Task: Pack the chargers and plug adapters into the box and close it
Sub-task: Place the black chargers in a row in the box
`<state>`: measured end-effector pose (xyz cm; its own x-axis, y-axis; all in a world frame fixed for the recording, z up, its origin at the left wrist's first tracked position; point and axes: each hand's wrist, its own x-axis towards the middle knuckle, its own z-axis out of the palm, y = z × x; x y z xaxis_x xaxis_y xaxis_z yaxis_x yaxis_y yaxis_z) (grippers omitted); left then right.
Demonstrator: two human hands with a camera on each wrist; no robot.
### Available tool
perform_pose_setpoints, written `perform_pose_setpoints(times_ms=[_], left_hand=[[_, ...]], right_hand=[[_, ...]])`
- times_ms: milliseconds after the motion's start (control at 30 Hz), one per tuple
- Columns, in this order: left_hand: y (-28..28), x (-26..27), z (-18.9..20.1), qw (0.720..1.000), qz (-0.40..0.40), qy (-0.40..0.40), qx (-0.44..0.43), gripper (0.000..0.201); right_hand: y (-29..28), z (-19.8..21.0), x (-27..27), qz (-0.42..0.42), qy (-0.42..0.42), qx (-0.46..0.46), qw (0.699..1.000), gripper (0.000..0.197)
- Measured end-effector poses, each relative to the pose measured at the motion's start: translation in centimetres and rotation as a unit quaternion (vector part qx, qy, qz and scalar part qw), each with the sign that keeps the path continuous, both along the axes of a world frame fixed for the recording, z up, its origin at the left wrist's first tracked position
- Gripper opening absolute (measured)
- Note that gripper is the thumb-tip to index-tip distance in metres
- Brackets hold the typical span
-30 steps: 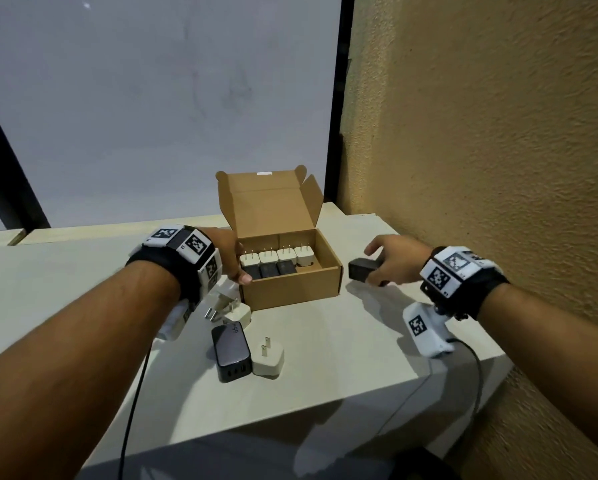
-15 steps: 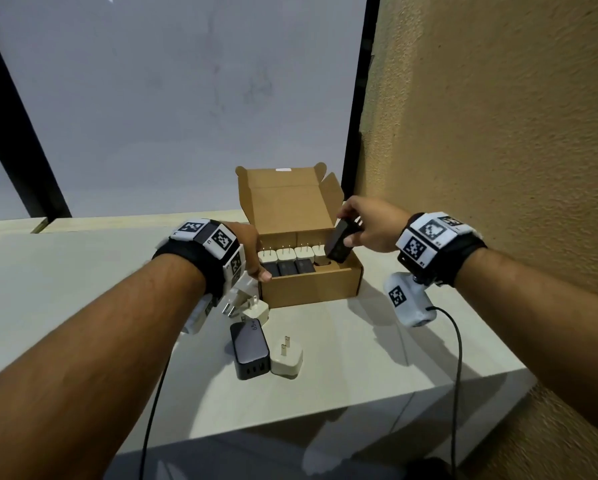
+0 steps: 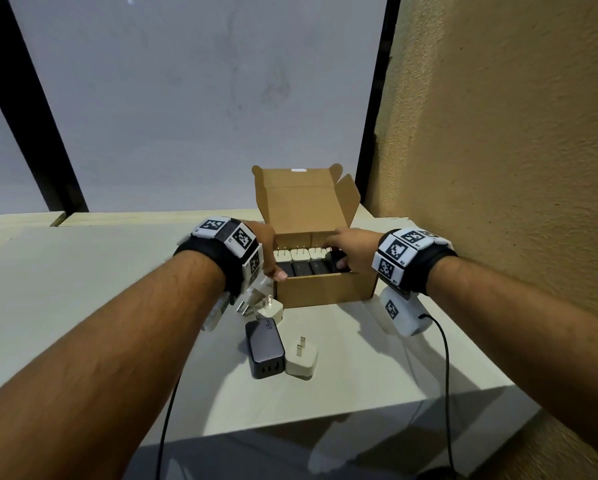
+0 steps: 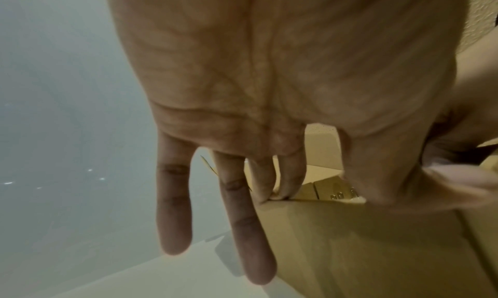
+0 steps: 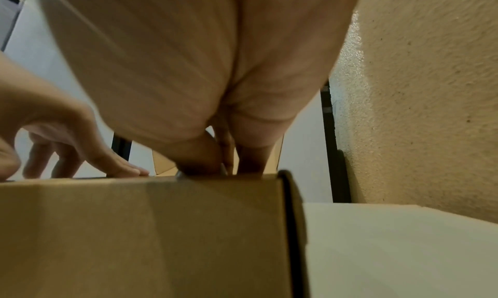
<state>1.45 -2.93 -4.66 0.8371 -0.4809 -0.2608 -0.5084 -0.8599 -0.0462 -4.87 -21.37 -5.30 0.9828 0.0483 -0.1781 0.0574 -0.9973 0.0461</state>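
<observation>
Inside the box (image 3: 321,289), right hand (image 3: 351,249) has seemingly lowered charger (image 3: 337,259).

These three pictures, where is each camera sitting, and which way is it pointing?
Head: worn on the head, looking forward and down at the open cardboard box on the table; both forearms, left hand and right hand show.
Left wrist: under the left wrist, looking along the palm and fingers at the box's left corner.
Right wrist: under the right wrist, low against the box front; the right palm shows.
Shared: all three show the box; the right wrist view also catches the left hand.
</observation>
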Motion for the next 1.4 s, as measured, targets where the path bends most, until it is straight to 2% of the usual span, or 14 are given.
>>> perform_pose_setpoints(times_ms=[100,200,367,533,633,700,800,900,1000,1067,1200,1300,1400], left_hand=[[0.0,-0.3,0.0,1.0,0.003,-0.003,0.004,0.083],[-0.1,-0.1,0.0,1.0,0.003,0.002,0.006,0.076],[-0.2,0.0,-0.2,1.0,0.004,-0.005,0.004,0.085],[-0.1,0.0,-0.4,1.0,0.007,-0.017,0.004,0.087],[-0.2,0.0,-0.3,1.0,0.006,-0.017,0.007,0.086],[-0.2,0.1,-0.2,1.0,0.003,-0.01,0.007,0.077],[-0.1,0.5,-0.3,1.0,-0.007,0.001,0.01,0.064],[0.1,0.7,-0.5,1.0,-0.014,-0.001,0.007,0.055],[0.1,0.8,-0.6,1.0,-0.017,0.0,0.001,0.053],[0.2,1.0,-0.6,1.0,-0.022,0.005,-0.006,0.047],[0.2,1.0,-0.4,0.999,-0.024,0.011,-0.023,0.048],[0.2,0.9,-0.4,0.999,-0.016,0.011,-0.028,0.051],[0.0,1.1,-0.6,0.999,-0.008,0.01,-0.031,0.056]], right_hand=[[-0.1,0.0,0.0,-0.014,-0.015,0.031,0.999,0.062],[-0.3,-0.1,0.0,-0.028,-0.022,0.022,0.999,0.051],[-0.5,-0.5,0.1,-0.04,-0.025,0.025,0.999,0.049],[-0.7,-1.0,0.1,-0.065,-0.039,0.081,0.994,0.06],[-0.8,-1.3,0.1,-0.057,-0.028,0.068,0.996,0.062],[-0.6,-1.5,0.3,-0.053,-0.009,0.045,0.998,0.057],[-0.4,-1.6,0.3,-0.024,0.008,-0.022,0.999,0.032],[-0.1,-1.0,-0.4,0.018,-0.016,-0.055,0.998,0.027],[1.6,0.3,-2.9,0.096,-0.092,-0.003,0.991,0.028],[3.5,0.9,-5.3,0.173,-0.109,0.055,0.977,0.025],[6.5,0.8,-10.0,0.245,0.01,0.145,0.959,0.037],[6.5,-0.3,-11.0,0.277,0.031,0.078,0.957,0.034],[5.7,-0.7,-10.4,0.264,0.028,0.037,0.964,0.03]])
